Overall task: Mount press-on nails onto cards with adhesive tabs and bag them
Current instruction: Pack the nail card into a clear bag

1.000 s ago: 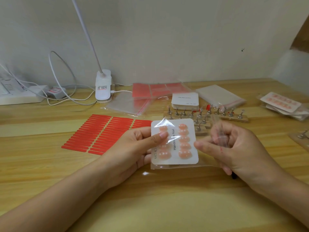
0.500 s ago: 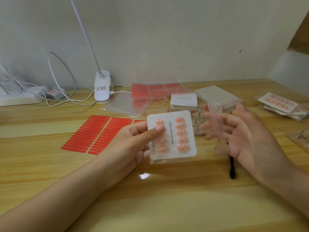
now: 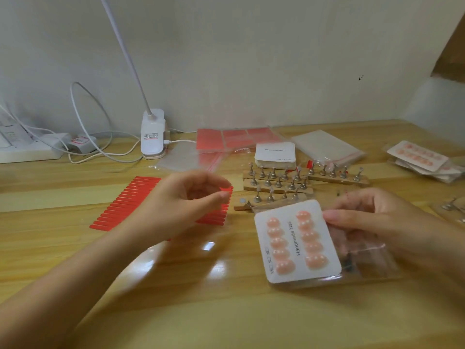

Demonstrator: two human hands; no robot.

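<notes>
Now card (image 3: 297,241) under right hand (image 3: 377,222).

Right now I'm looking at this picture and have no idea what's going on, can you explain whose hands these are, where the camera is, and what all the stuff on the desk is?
There is no machine here: a person works with two bare hands, and the single camera sits on their head, looking forward and down.

The right hand holds a white card carrying two rows of pink press-on nails; the card sits partly inside a clear bag. The left hand, fingers curled, reaches over the red adhesive strips; whether its grip has one is too blurred to tell.

On the wooden desk there are also wooden blocks with small metal nail stands, a stack of blank cards, spare bags, finished cards at far right, and a white clip lamp.
</notes>
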